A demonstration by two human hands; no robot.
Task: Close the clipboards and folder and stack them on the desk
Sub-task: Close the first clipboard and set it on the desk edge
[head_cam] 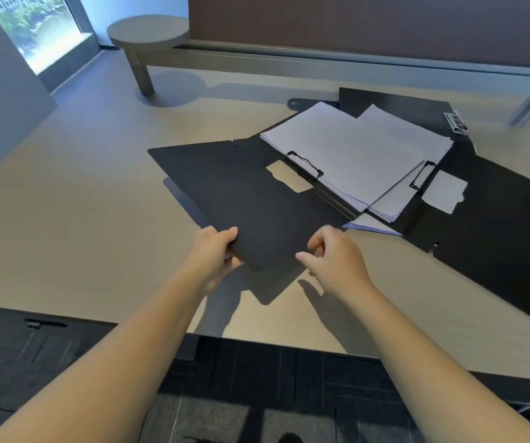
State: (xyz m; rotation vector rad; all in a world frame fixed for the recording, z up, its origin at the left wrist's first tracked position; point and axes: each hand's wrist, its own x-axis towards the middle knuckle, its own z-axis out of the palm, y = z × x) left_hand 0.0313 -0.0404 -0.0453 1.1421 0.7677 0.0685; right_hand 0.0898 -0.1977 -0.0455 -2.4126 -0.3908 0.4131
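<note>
Left hand (214, 251) pinches the near corner of the black cover (244, 193), thumb on top, other fingers underneath. That corner is lifted off the desk (81, 203); shadow shows below it. Right hand (331, 255) sits just beside the same corner at 3 o'clock, fingers curled loosely, holding nothing; cannot tell if it touches the edge.

Key relation: the cover runs away from the hands toward 12 to 1 o'clock, where its spine meets the paper stack (347, 155) under a black clip (303, 164). Papers lie at 1 o'clock from the left hand, so the flap likely has to swing up and over toward 1 o'clock. Left hand is nearer and already gripping, so it leads.

A second open clipboard (497, 251) overlaps it at 3 o'clock with its own papers (417, 145) and clip (420, 175). Another black board (394, 103) lies at the far edge, a metal clip (457, 122) at its right end. Nothing is closed or stacked yet.
</note>
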